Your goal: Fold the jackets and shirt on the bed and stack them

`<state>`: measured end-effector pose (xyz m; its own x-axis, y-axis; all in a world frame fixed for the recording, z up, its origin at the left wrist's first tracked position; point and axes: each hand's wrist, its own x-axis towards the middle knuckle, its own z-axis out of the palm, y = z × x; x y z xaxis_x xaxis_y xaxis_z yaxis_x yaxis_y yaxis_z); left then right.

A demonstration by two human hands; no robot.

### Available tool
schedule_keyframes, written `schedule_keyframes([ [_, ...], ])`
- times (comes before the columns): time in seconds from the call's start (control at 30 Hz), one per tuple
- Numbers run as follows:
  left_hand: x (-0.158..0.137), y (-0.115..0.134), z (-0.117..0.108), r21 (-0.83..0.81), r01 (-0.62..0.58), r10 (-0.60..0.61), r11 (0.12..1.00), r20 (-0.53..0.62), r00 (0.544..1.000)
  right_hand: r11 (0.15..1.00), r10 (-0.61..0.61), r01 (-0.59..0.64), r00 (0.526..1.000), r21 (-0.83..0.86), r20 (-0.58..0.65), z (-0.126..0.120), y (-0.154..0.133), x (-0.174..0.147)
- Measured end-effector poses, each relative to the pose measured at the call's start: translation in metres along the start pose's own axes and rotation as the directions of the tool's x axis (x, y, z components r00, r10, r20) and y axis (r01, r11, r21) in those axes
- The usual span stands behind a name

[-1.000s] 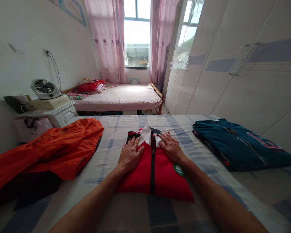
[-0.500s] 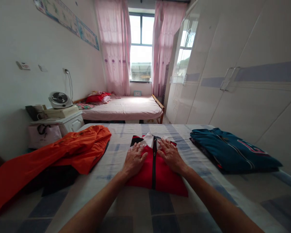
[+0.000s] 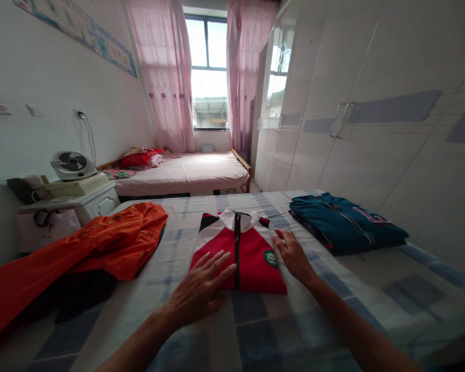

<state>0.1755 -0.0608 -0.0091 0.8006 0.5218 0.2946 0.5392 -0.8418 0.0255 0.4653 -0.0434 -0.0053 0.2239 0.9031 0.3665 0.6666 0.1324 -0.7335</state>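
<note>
The folded red jacket (image 3: 251, 258) is lying on the checked sheet (image 3: 256, 315), our left hand (image 3: 202, 283) open over its lower left, our right hand (image 3: 293, 253) curving loosely at its right edge, neither gripping. We're judging it light, floppy, best supported beneath both sides.

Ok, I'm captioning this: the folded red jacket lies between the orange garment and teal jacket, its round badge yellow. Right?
The badge is green, not yellow, in the head view; the folded red jacket does lie between the orange garment and teal jacket.

Head camera looks forward, down over hands (image 3: 199, 284).
</note>
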Motion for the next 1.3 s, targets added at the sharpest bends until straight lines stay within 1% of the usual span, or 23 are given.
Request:
schedule_keyframes([
  [0.07,0.0,0.004,0.004,0.068,-0.035,0.035,0.997,0.004,0.999,0.97,0.097,-0.078,0.992,0.228,-0.075,-0.016,-0.018,-0.025],
  [0.1,0.002,0.004,0.007,0.096,-0.033,0.034,0.995,-0.005,0.999,0.932,0.148,-0.118,0.987,0.342,-0.063,-0.022,-0.027,-0.039],
  [0.13,0.005,0.003,0.01,0.116,-0.028,0.03,0.993,-0.018,0.999,0.881,0.185,-0.163,0.983,0.443,-0.007,-0.026,-0.036,-0.053],
  [0.2,0.014,0.0,0.013,0.129,0.004,0.001,0.992,-0.043,0.999,0.767,0.202,-0.29,0.956,0.572,0.213,-0.027,-0.051,-0.079],
  [0.23,0.018,-0.002,0.012,0.124,0.026,-0.02,0.992,-0.045,0.999,0.711,0.199,-0.376,0.918,0.594,0.343,-0.024,-0.057,-0.091],
  [0.3,0.025,-0.004,0.007,0.1,0.079,-0.076,0.992,-0.031,0.997,0.591,0.212,-0.554,0.808,0.586,0.549,-0.013,-0.063,-0.109],
  [0.33,0.028,-0.004,0.003,0.083,0.105,-0.103,0.991,-0.02,0.994,0.516,0.231,-0.622,0.763,0.589,0.604,-0.005,-0.064,-0.115],
  [0.37,0.03,-0.004,-0.001,0.066,0.126,-0.125,0.99,-0.011,0.992,0.431,0.245,-0.662,0.74,0.614,0.626,0.003,-0.065,-0.119],
  [0.4,0.031,-0.003,-0.005,0.05,0.14,-0.14,0.989,-0.007,0.99,0.343,0.248,-0.671,0.74,0.657,0.625,0.012,-0.066,-0.121],
  [0.43,0.032,-0.003,-0.008,0.035,0.15,-0.15,0.988,-0.008,0.989,0.255,0.242,-0.654,0.756,0.712,0.608,0.021,-0.067,-0.121],
  [0.5,0.033,-0.001,-0.01,0.018,0.161,-0.161,0.987,-0.014,0.987,0.102,0.22,-0.575,0.809,0.812,0.545,0.041,-0.071,-0.116],
  [0.57,0.034,0.0,-0.01,0.012,0.175,-0.175,0.985,-0.027,0.984,0.018,0.221,-0.498,0.848,0.867,0.482,0.061,-0.078,-0.108],
  [0.63,0.034,0.002,-0.01,0.01,0.182,-0.182,0.983,-0.037,0.983,0.0,0.265,-0.433,0.869,0.901,0.417,0.079,-0.086,-0.099],
  [0.7,0.034,0.005,-0.008,0.024,0.176,-0.175,0.984,-0.04,0.984,0.026,0.349,-0.365,0.876,0.931,0.334,0.094,-0.091,-0.091],
  [0.77,0.033,0.009,-0.004,0.074,0.156,-0.154,0.985,-0.032,0.987,0.062,0.435,-0.305,0.865,0.95,0.25,0.104,-0.094,-0.085],
  [0.83,0.031,0.015,0.001,0.143,0.139,-0.138,0.98,-0.018,0.99,0.088,0.482,-0.277,0.852,0.957,0.203,0.11,-0.093,-0.082],
  [0.93,0.027,0.02,0.006,0.185,0.105,-0.104,0.977,-0.013,0.994,0.11,0.513,-0.314,0.83,0.943,0.217,0.112,-0.086,-0.08],
  [1.0,0.023,0.019,0.003,0.128,0.045,-0.041,0.991,-0.031,0.999,0.124,0.542,-0.356,0.806,0.926,0.238,0.108,-0.081,-0.08],
  [1.07,0.018,0.012,-0.007,0.016,0.008,-0.007,1.0,-0.086,0.996,0.133,0.558,-0.395,0.788,0.909,0.261,0.098,-0.076,-0.079],
  [1.13,0.015,-0.001,-0.017,-0.108,0.071,-0.09,0.992,-0.179,0.98,0.128,0.555,-0.422,0.78,0.898,0.288,0.082,-0.076,-0.077],
  [1.2,0.013,-0.019,-0.023,-0.212,0.211,-0.263,0.954,-0.261,0.929,0.107,0.543,-0.437,0.778,0.893,0.316,0.059,-0.079,-0.074],
  [1.27,0.013,-0.037,-0.02,-0.292,0.337,-0.417,0.895,-0.279,0.865,0.076,0.543,-0.432,0.774,0.899,0.326,0.033,-0.084,-0.071],
  [1.3,0.012,-0.046,-0.015,-0.325,0.376,-0.466,0.868,-0.265,0.844,0.055,0.552,-0.424,0.767,0.904,0.326,0.019,-0.087,-0.07],
])
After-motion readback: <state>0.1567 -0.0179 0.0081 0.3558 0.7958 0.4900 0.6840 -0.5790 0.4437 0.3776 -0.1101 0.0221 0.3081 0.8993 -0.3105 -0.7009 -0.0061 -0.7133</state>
